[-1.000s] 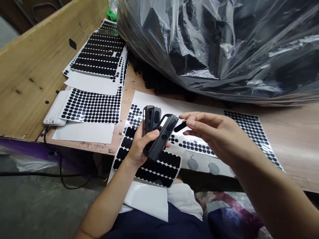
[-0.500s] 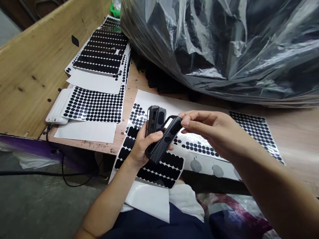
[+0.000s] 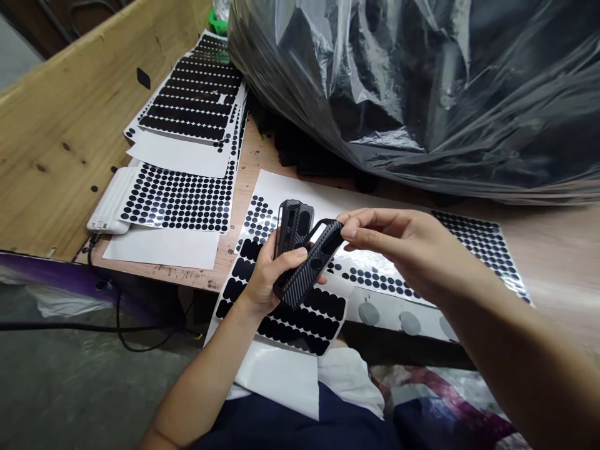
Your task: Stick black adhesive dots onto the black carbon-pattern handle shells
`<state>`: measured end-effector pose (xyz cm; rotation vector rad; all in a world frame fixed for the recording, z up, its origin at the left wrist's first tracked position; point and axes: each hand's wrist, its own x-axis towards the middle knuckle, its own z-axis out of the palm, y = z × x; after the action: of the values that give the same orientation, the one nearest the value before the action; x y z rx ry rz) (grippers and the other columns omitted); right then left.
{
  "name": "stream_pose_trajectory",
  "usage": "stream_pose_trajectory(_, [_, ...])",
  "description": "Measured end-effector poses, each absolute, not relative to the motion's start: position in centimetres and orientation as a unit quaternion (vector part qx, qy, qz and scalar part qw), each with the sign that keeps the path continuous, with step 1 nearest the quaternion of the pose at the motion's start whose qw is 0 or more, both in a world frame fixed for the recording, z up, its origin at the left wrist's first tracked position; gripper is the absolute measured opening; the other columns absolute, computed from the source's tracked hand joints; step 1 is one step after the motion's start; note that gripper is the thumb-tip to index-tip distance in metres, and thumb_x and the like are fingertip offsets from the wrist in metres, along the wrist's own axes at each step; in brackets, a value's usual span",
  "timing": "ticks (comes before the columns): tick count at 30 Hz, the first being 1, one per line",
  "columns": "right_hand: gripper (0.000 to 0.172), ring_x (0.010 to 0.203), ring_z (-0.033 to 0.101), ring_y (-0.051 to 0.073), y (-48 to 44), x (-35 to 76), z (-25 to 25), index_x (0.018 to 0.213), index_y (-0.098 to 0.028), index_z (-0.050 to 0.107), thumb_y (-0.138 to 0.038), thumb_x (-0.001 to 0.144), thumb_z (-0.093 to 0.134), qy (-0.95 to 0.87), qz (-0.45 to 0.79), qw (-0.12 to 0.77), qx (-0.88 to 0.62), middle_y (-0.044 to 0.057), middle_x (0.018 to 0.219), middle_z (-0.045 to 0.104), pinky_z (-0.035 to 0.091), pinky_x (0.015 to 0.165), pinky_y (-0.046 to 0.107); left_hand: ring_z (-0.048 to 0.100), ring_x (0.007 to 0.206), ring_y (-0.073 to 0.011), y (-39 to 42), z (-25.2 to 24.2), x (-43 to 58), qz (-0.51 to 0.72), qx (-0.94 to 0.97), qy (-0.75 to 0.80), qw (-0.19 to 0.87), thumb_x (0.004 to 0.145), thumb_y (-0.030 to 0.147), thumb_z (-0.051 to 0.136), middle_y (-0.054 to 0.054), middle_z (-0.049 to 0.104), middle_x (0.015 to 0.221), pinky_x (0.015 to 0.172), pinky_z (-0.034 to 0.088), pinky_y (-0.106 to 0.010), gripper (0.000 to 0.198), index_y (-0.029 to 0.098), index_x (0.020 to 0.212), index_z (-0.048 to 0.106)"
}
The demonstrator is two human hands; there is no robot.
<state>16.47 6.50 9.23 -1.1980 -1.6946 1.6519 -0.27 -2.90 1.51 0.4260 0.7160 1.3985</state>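
The left hand (image 3: 262, 278) is clenched around two black, carbon-weave-patterned plastic cases (image 3: 304, 259), held just above the front edge of the wooden bench (image 3: 557, 250). The right hand (image 3: 407, 250) pinches the upper end of the nearer case between thumb and forefinger. Whatever lies under its fingertips (image 3: 349, 232) is hidden. Directly beneath, a white sheet of black oval stickers (image 3: 304, 319) overhangs the front edge. Sheets of small black dot stickers (image 3: 173, 200) lie toward the left edge. A large clear plastic bag (image 3: 422, 94) fills the back, its dark contents hard to make out.
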Motion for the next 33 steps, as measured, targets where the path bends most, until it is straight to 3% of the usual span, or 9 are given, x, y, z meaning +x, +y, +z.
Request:
stream_pose_trajectory(7, [0.044,0.094,0.068,0.025,6.3,16.5,9.8,0.076,-0.022,0.078,-0.062,0.066,0.090,-0.662,0.548,0.231,-0.456,0.006,0.096,0.078,0.050,0.092,0.040,0.074,0.058,-0.0181,-2.9,1.5,-0.2,0.626,0.190,0.318,0.686,0.076,0.038,0.085,-0.001,0.072,0.085,0.052,0.055,-0.022,0.052,0.017,0.112,0.053])
stream_pose_trajectory(14, [0.049,0.090,0.070,0.026,6.3,16.3,10.3,0.079,-0.021,0.078,-0.067,0.067,0.087,-0.695,0.501,0.214,-0.469,0.008,0.095,0.078,0.054,0.082,0.038,0.073,0.056,-0.0162,-2.9,1.4,-0.3,0.627,0.186,0.316,0.687,0.075,0.038,0.086,0.000,0.070,0.089,0.054,0.058,-0.023,0.052,0.017,0.111,0.054])
stream_pose_trajectory(24, [0.026,0.085,0.074,0.023,5.2,16.4,9.8,0.084,-0.022,0.076,-0.048,0.086,0.076,-0.760,0.409,0.257,-0.435,0.006,0.094,0.080,0.059,0.080,0.036,0.071,0.057,-0.0155,-2.8,1.8,-0.3,0.625,0.180,0.327,0.686,0.072,0.039,0.088,0.000,0.067,0.092,0.052,0.058,-0.025,0.056,0.017,0.110,0.054])
stream_pose_trajectory(33, [0.016,0.087,0.075,0.025,4.6,16.6,9.3,0.092,-0.024,0.075,-0.039,0.090,0.072,-0.790,0.341,0.276,-0.427,0.005,0.093,0.080,0.060,0.089,0.043,0.072,0.057,-0.0166,-2.9,1.5,-0.2,0.626,0.182,0.333,0.681,0.073,0.038,0.088,-0.001,0.068,0.095,0.056,0.062,-0.030,0.056,0.018,0.113,0.055])
